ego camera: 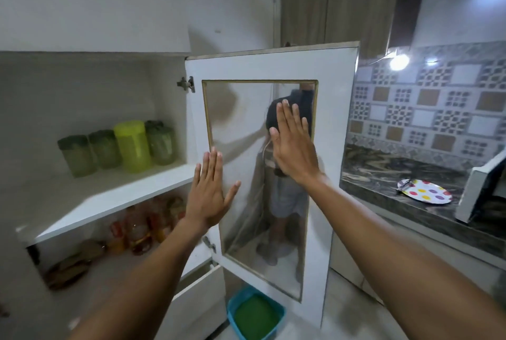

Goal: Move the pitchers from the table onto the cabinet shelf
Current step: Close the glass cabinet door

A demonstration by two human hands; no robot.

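The white cabinet stands open, and its glass-paned door (pixel 336 126) is swung out toward me. My left hand (pixel 209 192) lies flat with fingers spread on the door's hinge-side frame and glass. My right hand (pixel 293 142) is flat and open against the glass pane, higher up. Neither hand holds anything. On the upper cabinet shelf (pixel 109 197), at the back, stand several green pitchers (pixel 131 145), one bright lime and the others darker. No table is in view.
The lower shelf holds jars and packets (pixel 137 230). A blue bin with a green lid (pixel 254 315) sits on the floor under the door. To the right, a dark stone counter (pixel 383 175) carries a polka-dot plate (pixel 424 191) and a white appliance (pixel 482 192).
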